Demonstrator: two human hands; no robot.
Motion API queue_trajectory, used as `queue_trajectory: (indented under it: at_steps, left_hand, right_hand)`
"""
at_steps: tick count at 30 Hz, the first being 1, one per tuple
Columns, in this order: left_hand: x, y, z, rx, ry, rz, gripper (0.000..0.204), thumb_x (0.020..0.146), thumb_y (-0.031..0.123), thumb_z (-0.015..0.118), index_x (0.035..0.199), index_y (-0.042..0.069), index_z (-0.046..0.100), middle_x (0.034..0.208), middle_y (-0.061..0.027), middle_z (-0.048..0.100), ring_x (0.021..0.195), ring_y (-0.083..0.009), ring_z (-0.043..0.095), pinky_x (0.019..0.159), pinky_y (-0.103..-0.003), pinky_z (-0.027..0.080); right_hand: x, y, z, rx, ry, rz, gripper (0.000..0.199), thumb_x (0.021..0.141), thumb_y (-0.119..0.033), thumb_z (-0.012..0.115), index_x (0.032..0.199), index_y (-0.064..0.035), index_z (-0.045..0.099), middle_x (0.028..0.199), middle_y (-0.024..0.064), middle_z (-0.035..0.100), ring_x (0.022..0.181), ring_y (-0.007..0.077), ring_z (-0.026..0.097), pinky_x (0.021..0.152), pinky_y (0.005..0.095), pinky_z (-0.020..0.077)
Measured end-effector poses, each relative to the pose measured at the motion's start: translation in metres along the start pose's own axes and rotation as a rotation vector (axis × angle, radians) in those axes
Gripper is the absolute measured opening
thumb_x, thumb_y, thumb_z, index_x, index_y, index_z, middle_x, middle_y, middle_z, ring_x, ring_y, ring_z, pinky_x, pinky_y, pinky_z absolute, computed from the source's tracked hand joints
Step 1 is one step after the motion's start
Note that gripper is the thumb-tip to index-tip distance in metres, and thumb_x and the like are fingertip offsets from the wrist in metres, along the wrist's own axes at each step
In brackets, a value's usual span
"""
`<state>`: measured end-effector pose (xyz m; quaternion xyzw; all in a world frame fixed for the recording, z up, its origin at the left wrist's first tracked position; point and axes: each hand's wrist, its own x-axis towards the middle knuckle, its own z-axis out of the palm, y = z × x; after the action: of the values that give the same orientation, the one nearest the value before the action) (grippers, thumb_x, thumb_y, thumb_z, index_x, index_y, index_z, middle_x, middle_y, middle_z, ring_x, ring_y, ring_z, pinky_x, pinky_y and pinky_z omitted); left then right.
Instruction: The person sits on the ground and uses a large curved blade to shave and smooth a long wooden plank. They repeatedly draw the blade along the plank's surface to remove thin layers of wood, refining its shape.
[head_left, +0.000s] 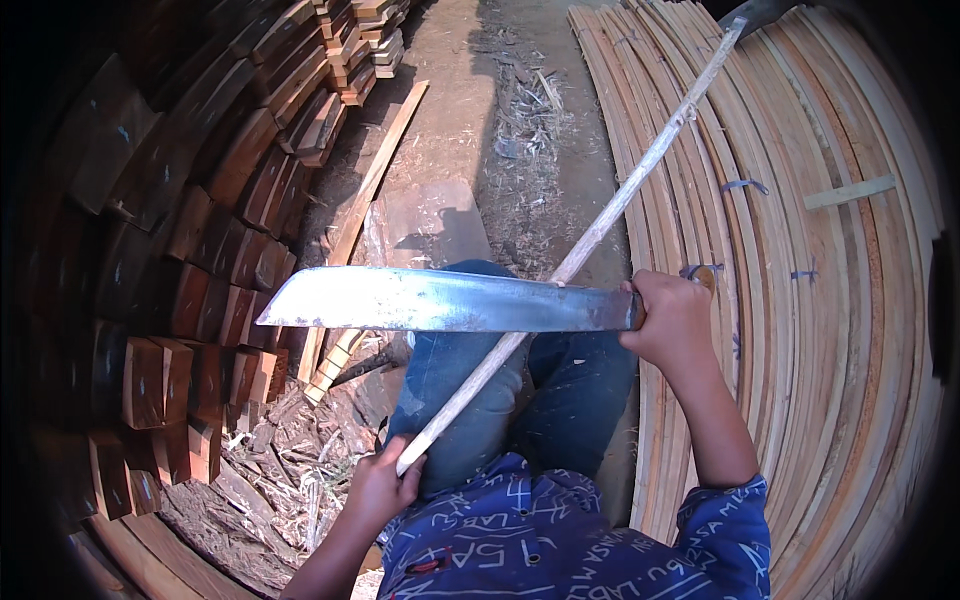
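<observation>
My right hand [672,318] is closed round the wooden handle of a machete [430,300]. Its broad, shiny blade lies level across my view, the tip pointing left. In my left hand [385,478] I grip the lower end of a long, pale peeled wooden pole [630,188]. The pole slants up and away to the right, over my knees. Part of it is hidden where the blade passes in front; whether the edge touches it I cannot tell. My thighs in blue trousers [460,385] are below.
Stacked timber blocks [205,290] rise on the left. Long sawn boards [800,300], some tied with blue strips, lie along the right. Wood shavings [285,455] cover the ground at lower left. A loose plank [375,180] and a flat board [435,215] lie ahead.
</observation>
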<state>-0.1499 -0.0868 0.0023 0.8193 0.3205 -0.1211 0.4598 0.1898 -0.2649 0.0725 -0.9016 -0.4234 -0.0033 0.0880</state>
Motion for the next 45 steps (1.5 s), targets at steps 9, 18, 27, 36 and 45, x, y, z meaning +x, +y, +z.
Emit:
queue_trajectory:
  at_steps: [9, 18, 27, 36, 45]
  left_hand:
    - [0.004, 0.000, 0.000, 0.026, 0.004, 0.126, 0.024, 0.086, 0.013, 0.070, 0.107, 0.007, 0.059, 0.072, -0.0195, 0.067, 0.065, -0.0372, 0.068, 0.057, -0.043, 0.053]
    - [0.007, -0.004, 0.003, 0.038, 0.061, 0.191, 0.024, 0.084, 0.008, 0.071, 0.103, 0.005, 0.057, 0.071, -0.0209, 0.065, 0.068, -0.0402, 0.068, 0.057, -0.043, 0.052]
    - [0.010, 0.002, -0.009, 0.050, -0.040, 0.145, 0.030, 0.084, 0.015, 0.073, 0.109, 0.006, 0.060, 0.071, -0.0206, 0.067, 0.059, -0.0368, 0.067, 0.056, -0.043, 0.054]
    - [0.015, 0.020, -0.054, -0.341, -0.478, -0.210, 0.038, 0.091, 0.007, 0.068, 0.127, 0.000, 0.056, 0.092, -0.0076, 0.070, 0.076, -0.0114, 0.066, 0.069, -0.027, 0.055]
    - [0.043, 0.043, -0.075, -0.519, -0.621, -0.165, 0.038, 0.093, 0.008, 0.068, 0.127, -0.001, 0.053, 0.092, -0.0075, 0.068, 0.080, -0.0146, 0.069, 0.073, -0.029, 0.058]
  right_hand:
    - [-0.017, 0.020, -0.009, -0.043, 0.048, 0.064, 0.024, 0.054, -0.011, 0.075, 0.075, -0.0069, 0.065, 0.068, 0.0134, 0.064, 0.068, 0.0338, 0.066, 0.061, 0.0436, 0.0505]
    - [-0.026, 0.096, -0.057, 0.002, 0.186, 0.578, 0.015, 0.081, -0.009, 0.062, 0.073, 0.0036, 0.063, 0.058, 0.0230, 0.055, 0.052, 0.0351, 0.059, 0.053, 0.0420, 0.0423]
    - [-0.029, -0.027, 0.008, 0.199, -0.029, 0.091, 0.025, 0.064, -0.021, 0.077, 0.074, -0.0023, 0.064, 0.063, 0.0163, 0.062, 0.061, 0.0355, 0.064, 0.059, 0.0448, 0.0504]
    - [0.008, 0.002, 0.002, -0.027, -0.056, 0.254, 0.018, 0.067, -0.019, 0.071, 0.075, -0.0026, 0.066, 0.069, 0.0196, 0.065, 0.068, 0.0381, 0.066, 0.064, 0.0472, 0.0523]
    - [-0.015, 0.026, 0.001, 0.119, 0.033, 0.512, 0.021, 0.075, -0.017, 0.072, 0.087, 0.0006, 0.070, 0.064, 0.0186, 0.060, 0.059, 0.0345, 0.062, 0.059, 0.0403, 0.0471]
